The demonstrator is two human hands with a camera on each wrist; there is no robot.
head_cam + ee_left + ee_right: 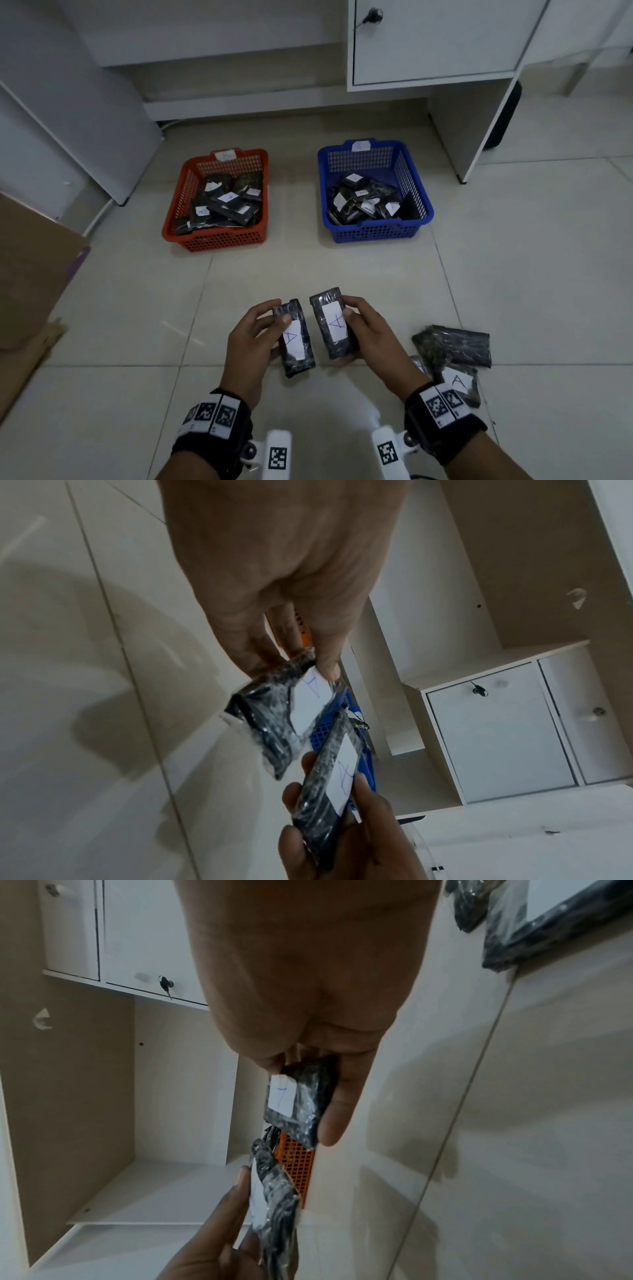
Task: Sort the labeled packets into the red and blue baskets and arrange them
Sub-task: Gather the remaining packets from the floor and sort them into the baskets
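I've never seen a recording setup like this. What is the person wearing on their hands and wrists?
The left hand and right hand are bare, no gloves or sleeves. Each wrist carries a black band with white panels of square black-and-white code markers. A white mount with another marker sticks out under each wrist.

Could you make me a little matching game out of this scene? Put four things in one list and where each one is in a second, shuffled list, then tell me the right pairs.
Things:
1. red basket
2. blue basket
3. left-hand packet
4. packet pile

Places:
a. on the floor beside the right wrist
b. far right, near the white cabinet
c. far left, near the grey panel
d. gripped in the left hand, label A facing up

Pairs: 1-c, 2-b, 3-d, 4-a
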